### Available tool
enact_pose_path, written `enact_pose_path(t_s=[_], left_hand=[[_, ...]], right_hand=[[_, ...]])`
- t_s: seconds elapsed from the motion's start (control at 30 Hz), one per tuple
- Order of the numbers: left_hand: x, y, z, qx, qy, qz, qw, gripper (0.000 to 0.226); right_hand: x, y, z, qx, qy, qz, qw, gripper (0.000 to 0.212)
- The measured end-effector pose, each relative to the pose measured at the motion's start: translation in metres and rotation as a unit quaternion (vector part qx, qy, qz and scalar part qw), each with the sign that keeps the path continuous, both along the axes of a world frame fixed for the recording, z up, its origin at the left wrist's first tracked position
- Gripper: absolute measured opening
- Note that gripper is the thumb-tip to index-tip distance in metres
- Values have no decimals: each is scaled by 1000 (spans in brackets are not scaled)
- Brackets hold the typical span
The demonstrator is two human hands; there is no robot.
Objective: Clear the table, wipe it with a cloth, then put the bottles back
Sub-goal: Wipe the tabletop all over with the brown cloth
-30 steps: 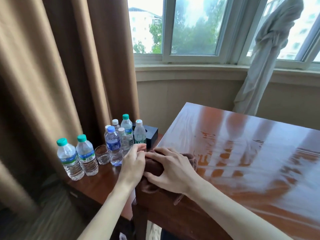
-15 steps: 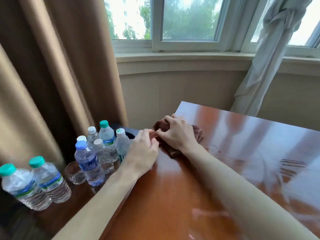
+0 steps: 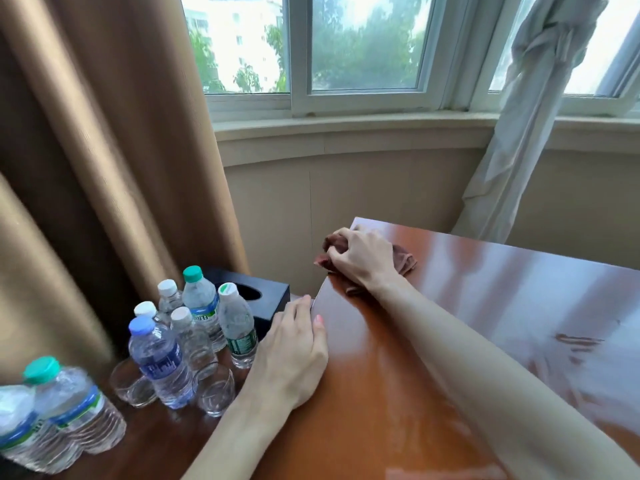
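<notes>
Wiping now: we bunch the soft, limp reddish-brown cloth (image 3: 403,260) under right hand (image 3: 360,258), fingers curled on it.
L hand (image 3: 294,351): flat, fingers straight, on glossy wooden surface (image 3: 433,358) edge.
Plastic water bottles (image 3: 162,362): light, crushable; we'd grip mid-body.

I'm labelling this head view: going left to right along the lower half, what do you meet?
Green-capped bottle → blue-capped bottle → black tissue box → left hand → right hand on the cloth.

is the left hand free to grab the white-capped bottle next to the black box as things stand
Probably yes. The left hand rests open on the table edge, holding nothing, and the white-capped bottle stands just beside it on the lower surface with nothing between them. The right hand holds the cloth.
</notes>
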State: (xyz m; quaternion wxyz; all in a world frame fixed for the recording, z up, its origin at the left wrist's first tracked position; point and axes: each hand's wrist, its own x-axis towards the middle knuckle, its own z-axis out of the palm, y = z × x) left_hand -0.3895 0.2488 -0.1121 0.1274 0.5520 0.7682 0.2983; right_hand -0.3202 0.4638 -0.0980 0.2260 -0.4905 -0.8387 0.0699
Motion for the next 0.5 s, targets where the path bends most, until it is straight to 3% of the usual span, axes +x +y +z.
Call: enact_pose_path(t_s=[0.17,0.3,0.5], left_hand=[[-6,-2,3,22,-68,13,997,45],[-4,9,19,14,-57,28,998,48],[3,32,4,0,-36,2,999,48]], right_hand=[[44,-102,4,8,-69,74,995,55],[69,-140,0,87,-74,77,990,53],[60,-79,15,-14,-13,77,997,42]])
